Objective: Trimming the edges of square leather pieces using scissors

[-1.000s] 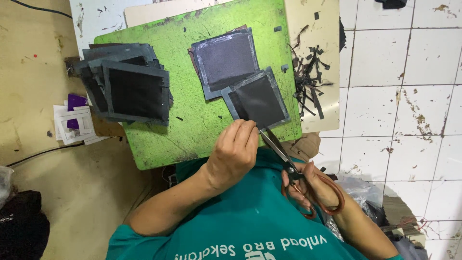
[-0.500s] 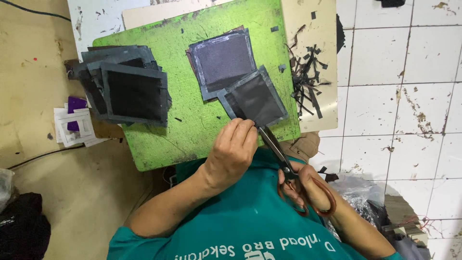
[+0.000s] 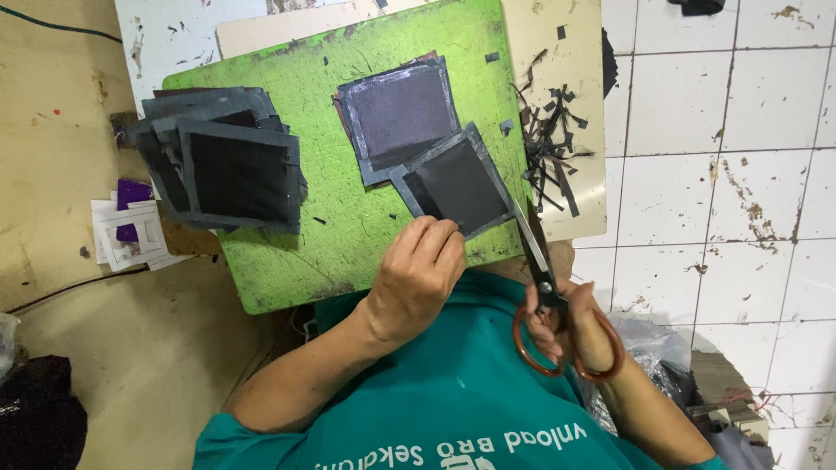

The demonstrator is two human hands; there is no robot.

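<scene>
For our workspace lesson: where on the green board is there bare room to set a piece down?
Bare green board lies between the dark stack and the two squares, and along its near edge by the left hand. The right side is crowded: scissors, offcuts.

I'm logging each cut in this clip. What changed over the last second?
The scissors swung from the near edge of the dark square round to its right edge, blades now pointing up along it. The right hand holding them moved right. The left hand still pins the square's near corner; the stack and scraps stayed put.
</scene>
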